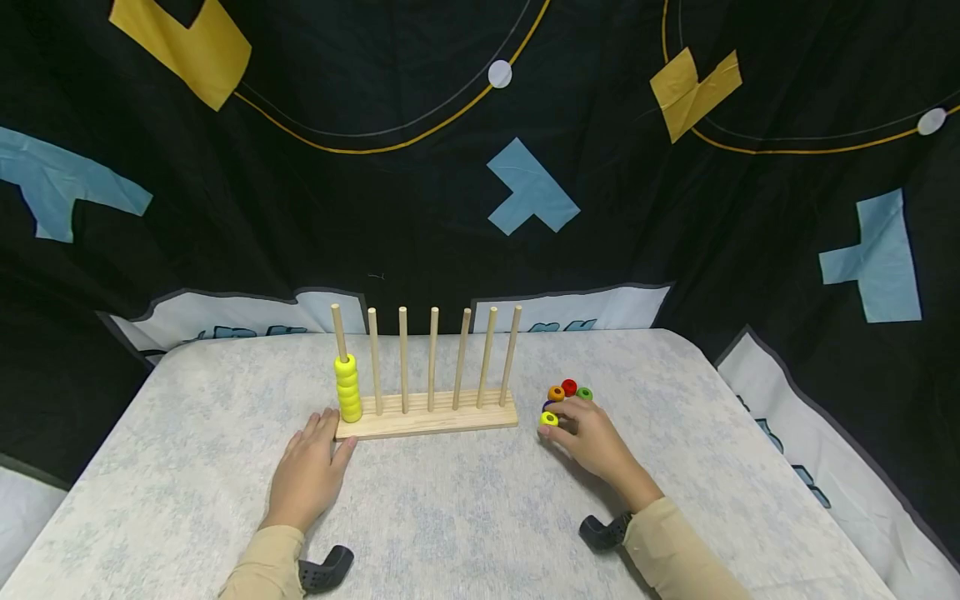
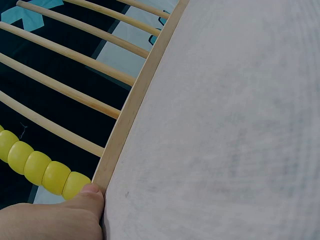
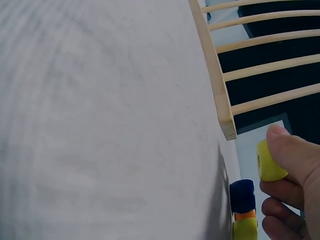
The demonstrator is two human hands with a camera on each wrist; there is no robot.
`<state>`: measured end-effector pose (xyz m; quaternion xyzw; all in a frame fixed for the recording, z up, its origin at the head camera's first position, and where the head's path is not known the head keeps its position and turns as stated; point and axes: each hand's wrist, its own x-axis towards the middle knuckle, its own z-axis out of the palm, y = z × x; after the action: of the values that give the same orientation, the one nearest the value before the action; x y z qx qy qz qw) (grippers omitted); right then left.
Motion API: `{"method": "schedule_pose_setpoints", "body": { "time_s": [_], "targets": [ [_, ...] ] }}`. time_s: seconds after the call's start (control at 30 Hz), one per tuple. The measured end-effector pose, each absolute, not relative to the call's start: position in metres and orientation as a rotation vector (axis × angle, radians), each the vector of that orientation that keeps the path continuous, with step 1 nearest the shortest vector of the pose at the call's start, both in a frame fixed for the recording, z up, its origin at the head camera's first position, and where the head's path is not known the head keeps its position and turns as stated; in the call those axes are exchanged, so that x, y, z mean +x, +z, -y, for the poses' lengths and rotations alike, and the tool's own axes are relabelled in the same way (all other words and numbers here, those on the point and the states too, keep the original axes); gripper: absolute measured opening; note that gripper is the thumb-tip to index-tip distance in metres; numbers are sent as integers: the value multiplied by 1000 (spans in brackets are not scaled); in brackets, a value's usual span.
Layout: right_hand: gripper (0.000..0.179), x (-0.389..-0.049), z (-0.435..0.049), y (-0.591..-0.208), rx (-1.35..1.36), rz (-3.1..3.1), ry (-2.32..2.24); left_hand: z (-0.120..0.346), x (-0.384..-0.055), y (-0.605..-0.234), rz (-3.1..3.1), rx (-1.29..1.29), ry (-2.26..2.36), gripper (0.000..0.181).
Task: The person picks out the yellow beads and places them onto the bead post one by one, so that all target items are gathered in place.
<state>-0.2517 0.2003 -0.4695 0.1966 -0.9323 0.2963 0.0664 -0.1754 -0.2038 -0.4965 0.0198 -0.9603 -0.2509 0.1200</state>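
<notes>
A wooden peg stand (image 1: 427, 425) with several upright rods stands on the table. Yellow beads (image 1: 348, 390) are stacked on its leftmost rod. My left hand (image 1: 306, 479) rests at the stand's left end, the thumb (image 2: 90, 192) against the front edge of the base and the fingers extended beside the corner. To the right of the stand, my right hand (image 1: 592, 442) pinches a yellow bead (image 3: 270, 162) between thumb and fingers, raised above the tabletop. Close beyond that hand sit a red bead (image 1: 569, 387), an orange bead (image 1: 556, 393), a green bead (image 1: 584, 393) and a dark blue bead (image 3: 242, 196), partly hidden in the head view.
The pale mottled table (image 1: 450, 517) reaches back to a dark cloth (image 1: 337, 225) with blue and yellow shapes. The other rods (image 1: 432, 358) carry no beads. Black wrist mounts (image 1: 327, 570) show at both sleeves.
</notes>
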Motion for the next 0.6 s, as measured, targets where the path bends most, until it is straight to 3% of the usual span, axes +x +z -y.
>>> {"method": "schedule_pose_setpoints", "body": {
  "time_s": [0.6],
  "targets": [
    [36,-266,-197,-432,672,2743,872,204,-177,-499,2775,61,-719,62]
  ]
}}
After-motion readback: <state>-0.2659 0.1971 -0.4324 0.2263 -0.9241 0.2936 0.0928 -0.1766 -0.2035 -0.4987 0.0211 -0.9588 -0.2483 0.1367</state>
